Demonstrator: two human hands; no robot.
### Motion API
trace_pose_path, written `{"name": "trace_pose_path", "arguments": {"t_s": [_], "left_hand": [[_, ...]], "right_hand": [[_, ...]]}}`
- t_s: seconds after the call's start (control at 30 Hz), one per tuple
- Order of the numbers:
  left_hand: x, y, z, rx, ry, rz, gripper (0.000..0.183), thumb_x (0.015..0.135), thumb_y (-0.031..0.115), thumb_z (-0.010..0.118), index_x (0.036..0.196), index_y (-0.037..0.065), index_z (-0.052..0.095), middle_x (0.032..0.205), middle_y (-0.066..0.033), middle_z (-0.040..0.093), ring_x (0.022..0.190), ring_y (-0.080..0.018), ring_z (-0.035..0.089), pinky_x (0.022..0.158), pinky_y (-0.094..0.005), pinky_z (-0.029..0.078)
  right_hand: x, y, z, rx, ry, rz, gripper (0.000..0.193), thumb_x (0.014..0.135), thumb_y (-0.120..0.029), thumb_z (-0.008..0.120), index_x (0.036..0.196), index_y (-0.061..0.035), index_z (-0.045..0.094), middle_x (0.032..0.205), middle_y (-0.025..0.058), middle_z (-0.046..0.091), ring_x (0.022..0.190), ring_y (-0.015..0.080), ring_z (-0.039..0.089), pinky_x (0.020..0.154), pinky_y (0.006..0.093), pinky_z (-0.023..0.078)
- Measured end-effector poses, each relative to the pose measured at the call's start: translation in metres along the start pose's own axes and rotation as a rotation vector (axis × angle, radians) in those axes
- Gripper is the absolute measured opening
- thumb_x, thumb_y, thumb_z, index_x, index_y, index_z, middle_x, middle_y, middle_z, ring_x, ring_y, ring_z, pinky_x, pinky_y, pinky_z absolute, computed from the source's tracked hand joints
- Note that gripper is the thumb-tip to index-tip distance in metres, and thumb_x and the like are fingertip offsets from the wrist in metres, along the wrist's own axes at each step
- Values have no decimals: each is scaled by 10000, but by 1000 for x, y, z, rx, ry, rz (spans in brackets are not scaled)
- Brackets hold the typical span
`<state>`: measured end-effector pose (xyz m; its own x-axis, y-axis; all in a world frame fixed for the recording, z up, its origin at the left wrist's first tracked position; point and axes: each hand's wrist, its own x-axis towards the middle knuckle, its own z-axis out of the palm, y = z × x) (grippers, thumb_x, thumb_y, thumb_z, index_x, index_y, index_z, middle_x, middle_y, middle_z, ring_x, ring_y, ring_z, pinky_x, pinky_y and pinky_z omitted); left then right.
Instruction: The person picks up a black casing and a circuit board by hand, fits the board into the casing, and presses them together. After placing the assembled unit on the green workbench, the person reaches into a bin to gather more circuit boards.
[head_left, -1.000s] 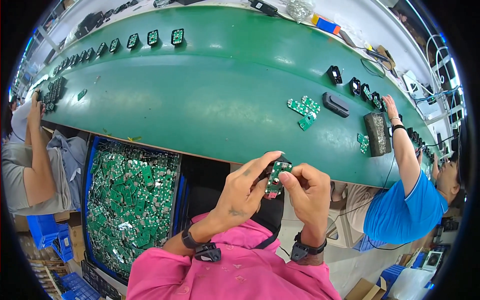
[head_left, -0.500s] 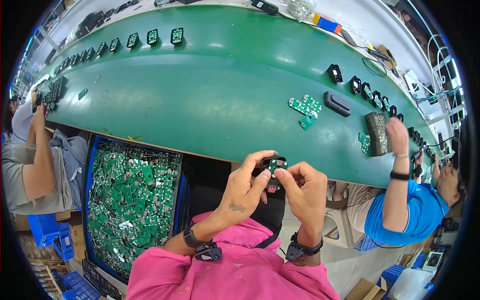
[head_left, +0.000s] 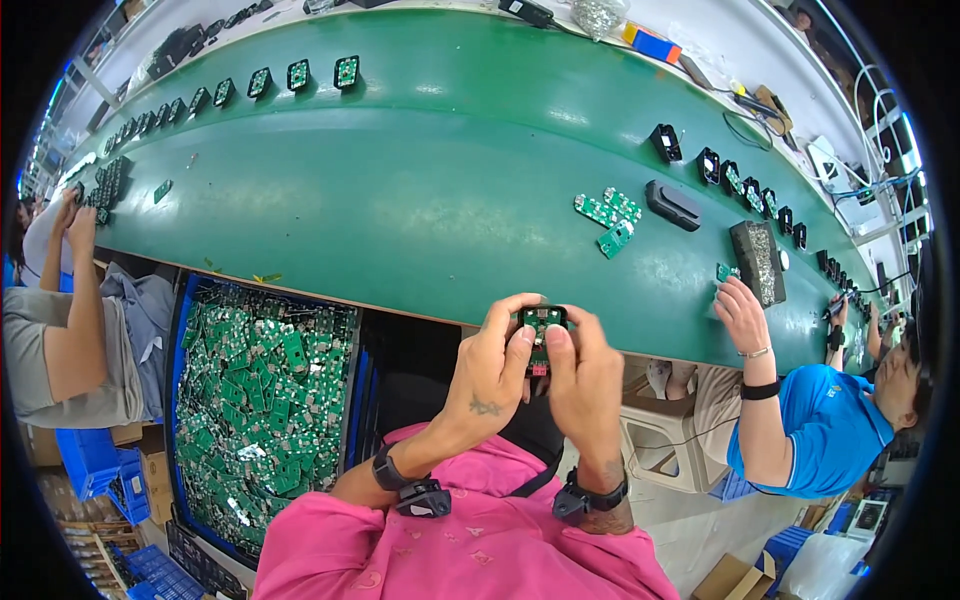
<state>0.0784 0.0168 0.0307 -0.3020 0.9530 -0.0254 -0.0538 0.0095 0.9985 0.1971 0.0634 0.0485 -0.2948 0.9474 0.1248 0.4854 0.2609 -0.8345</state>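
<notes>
- Left hand [head_left: 487, 368], half curled, clasps the left of the case [head_left: 542, 307], thumb on the board [head_left: 543, 317].
- Right hand [head_left: 583, 372], curled likewise, clasps the right; its rear fingers are hard to see from here.
- The board seems seated in the case, by the bench [head_left: 390, 210]'s near edge.

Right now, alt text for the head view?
Two hands hold a green circuit board and black case together at the edge of a green bench. Loose boards fill a bin at left; a co-worker in blue is at right.
</notes>
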Motion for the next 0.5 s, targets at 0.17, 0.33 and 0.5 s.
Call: {"name": "trace_pose_path", "arguments": {"t_s": [0.17,0.33,0.5], "left_hand": [[5,-3,0,163,84,161,293,1005,93,475,1277,1,535,829,-112,669,611,-118,624,539,-270,498],[20,-9,1,361,178,439,297,995,112,494,1266,4,553,858,-138,676,662,-167,667,614,-295,529],[120,-12,-20,45,1,103,275,974,116,492,1220,18,567,933,-184,668,595,-243,683,527,-337,550]], "right_hand": [[-2,8,13,55,-12,-54,412,1002,-197,545,1353,17,529,770,203,665,634,318,682,596,386,521],[12,18,22,129,99,-191,421,991,-185,556,1356,24,539,733,182,649,607,269,659,585,364,509],[65,22,7,119,-15,7,350,965,-149,597,1257,42,617,764,128,677,634,157,619,639,307,511]]}}
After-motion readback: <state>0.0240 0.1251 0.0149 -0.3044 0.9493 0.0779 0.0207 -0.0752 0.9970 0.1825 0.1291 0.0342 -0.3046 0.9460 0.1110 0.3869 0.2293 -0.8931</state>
